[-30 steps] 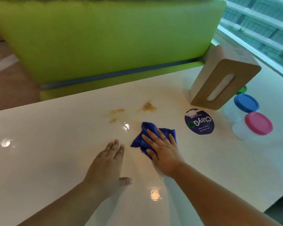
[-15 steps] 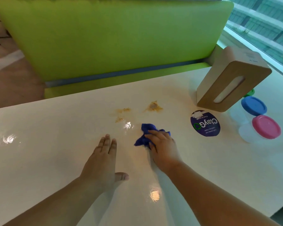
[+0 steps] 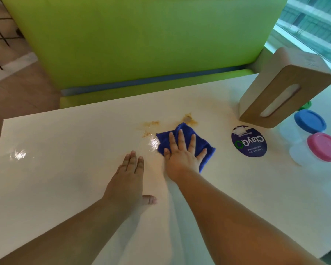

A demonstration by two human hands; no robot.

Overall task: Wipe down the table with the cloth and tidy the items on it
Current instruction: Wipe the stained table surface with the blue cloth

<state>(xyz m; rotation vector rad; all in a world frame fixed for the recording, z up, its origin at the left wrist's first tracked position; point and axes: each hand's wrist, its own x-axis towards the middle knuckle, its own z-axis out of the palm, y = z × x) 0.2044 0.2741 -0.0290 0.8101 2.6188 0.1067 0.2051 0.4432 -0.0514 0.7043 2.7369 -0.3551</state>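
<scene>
Cloth: blue cloth (image 3: 163, 140), spread flat on the white table (image 3: 65, 169) under the right hand (image 3: 180, 159), set cornerwise like a diamond.
Cloth heading: one corner points away from the person, past the fingertips, and reaches the edge of the far stain (image 3: 189, 119). It is slightly wider across, from the corner beyond the thumb to the corner beyond the little finger (not by much, so no strong long axis).
Right-hand grip: palm down, fingers (image 3: 180, 134) straight and fanned apart, pressing the cloth flat rather than curling round it. Blue shows on every side of the fingers.
Left hand: left hand (image 3: 126, 184) lies flat on the bare table just beside the right wrist, fingers together and straight, thumb stuck out toward the right forearm, holding nothing.
Stains: two smaller orange-brown smears (image 3: 151, 123) sit beyond and to the thumb side of the cloth, uncovered.
Sticker: a round dark sticker (image 3: 248, 140) on the tabletop, out past the little-finger side, apart from the cloth.
Tissue box: a wood-faced tissue box (image 3: 287, 88) stands upright beyond the sticker.
Tubs: a blue-lidded tub (image 3: 310, 121) and a pink-lidded tub (image 3: 323, 147) stand farther out on the same side, with a green lid (image 3: 306, 105) peeking from behind the box.
Bench: a green bench (image 3: 141, 35) runs along the table's far edge.
</scene>
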